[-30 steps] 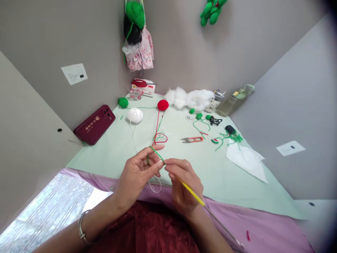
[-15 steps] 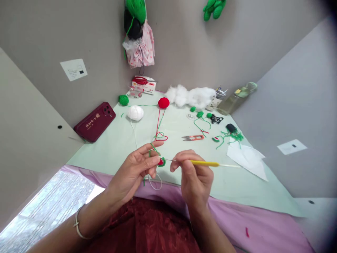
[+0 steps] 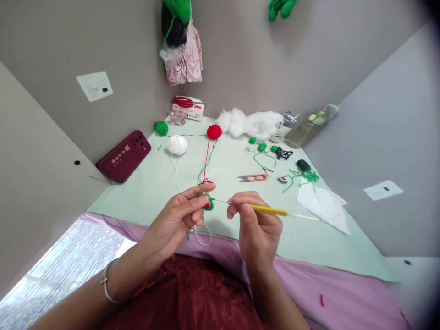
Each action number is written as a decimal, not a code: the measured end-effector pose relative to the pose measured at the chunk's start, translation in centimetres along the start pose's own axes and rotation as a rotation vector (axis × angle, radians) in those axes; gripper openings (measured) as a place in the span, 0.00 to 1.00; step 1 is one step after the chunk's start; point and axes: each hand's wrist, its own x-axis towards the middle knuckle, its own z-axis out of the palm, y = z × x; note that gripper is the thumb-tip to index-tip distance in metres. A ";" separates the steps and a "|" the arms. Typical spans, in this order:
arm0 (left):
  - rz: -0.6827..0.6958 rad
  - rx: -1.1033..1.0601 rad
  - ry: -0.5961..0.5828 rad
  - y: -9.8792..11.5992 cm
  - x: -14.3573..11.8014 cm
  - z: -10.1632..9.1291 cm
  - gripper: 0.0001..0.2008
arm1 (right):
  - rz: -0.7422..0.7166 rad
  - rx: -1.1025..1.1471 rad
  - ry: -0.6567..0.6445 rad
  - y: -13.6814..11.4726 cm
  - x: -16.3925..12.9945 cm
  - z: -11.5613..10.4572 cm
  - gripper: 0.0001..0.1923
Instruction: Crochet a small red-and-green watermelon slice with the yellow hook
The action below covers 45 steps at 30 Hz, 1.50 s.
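Left hand [image 3: 178, 217] pinches small red-green crochet piece [image 3: 208, 204]; right hand [image 3: 256, 224] closed around yellow crochet hook [image 3: 270, 210], tip touching piece.

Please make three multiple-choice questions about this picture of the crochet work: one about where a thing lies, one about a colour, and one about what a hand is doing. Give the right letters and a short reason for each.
1. Where does the phone lie?
A. at the left edge of the table, against the wall
B. beside the bottle
C. on the person's lap

2. What colour is the handle of the crochet hook?
A. blue
B. yellow
C. black

3. What is the left hand doing?
A. resting flat on the table
B. holding the snips
C. pinching a small red and green crochet piece

Answers: 1 A, the dark red phone leans at the table's left edge by the wall. 2 B, the handle in the right hand is yellow. 3 C, the fingertips close on the crochet piece, where the hook's metal tip meets it.
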 end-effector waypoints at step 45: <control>0.028 0.091 -0.012 0.4 -0.5 0.3 0.20 | 0.058 0.123 -0.022 -0.3 0.2 0.0 0.12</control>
